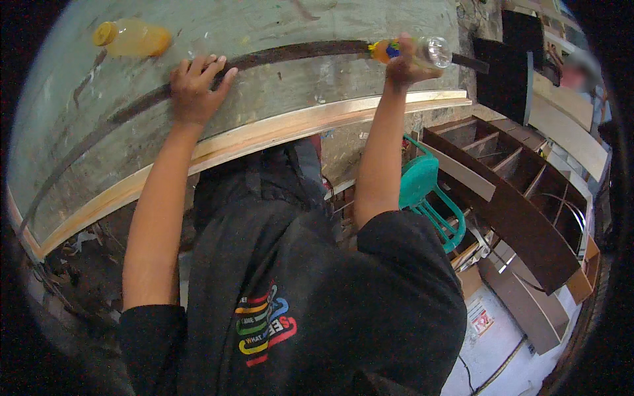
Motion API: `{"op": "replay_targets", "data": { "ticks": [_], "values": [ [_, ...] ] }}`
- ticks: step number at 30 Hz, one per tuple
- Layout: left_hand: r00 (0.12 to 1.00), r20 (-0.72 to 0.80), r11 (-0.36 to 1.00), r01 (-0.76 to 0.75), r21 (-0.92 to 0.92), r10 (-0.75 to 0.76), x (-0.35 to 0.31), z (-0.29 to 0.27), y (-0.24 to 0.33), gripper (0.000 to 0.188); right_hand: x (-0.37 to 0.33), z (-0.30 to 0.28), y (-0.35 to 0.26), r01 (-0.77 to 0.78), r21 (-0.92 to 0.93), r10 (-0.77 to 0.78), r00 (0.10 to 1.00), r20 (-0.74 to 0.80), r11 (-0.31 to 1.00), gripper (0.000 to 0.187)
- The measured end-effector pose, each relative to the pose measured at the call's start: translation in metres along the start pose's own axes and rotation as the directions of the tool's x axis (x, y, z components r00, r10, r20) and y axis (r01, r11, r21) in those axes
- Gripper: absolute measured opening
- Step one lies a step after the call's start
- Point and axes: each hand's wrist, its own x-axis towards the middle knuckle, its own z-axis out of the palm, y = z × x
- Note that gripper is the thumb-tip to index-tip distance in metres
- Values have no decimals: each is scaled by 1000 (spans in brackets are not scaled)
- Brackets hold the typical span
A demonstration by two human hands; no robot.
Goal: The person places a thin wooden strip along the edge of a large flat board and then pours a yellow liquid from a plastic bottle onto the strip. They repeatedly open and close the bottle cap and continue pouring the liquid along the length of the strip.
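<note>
A long dark brown strip [277,55] lies in a curve across the worn grey-green table [310,86]. My left hand [200,86] rests on the table at the strip, its fingers spread and holding nothing. In my right hand [406,66] is a clear plastic bottle [436,53] with an orange and blue label. The bottle lies sideways over the right part of the strip, its narrow end toward the left. My fingers partly cover its label. At the far left, a bottle of yellow liquid [135,38] with a yellow cap lies on its side.
A pale wooden edge [317,119] runs along the table's near side. To the right are a green plastic chair [419,181], a brown compartmented cabinet [522,211] and loose boards [568,125]. Another person [581,72], blurred, is at the far right.
</note>
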Motion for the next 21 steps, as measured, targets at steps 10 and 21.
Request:
{"op": "replay_targets", "data": {
  "ticks": [10, 21],
  "values": [
    [1000, -23, 999, -22, -34, 21, 2, 2, -1, 26, -120, 97, -62, 425, -9, -416, 891, 180, 905, 102],
    [999, 24, 1000, 22, 0, -22, 2, 1, 4, 27, 14, 3, 14, -111, 53, 111, 994, 21, 992, 95]
  ]
}}
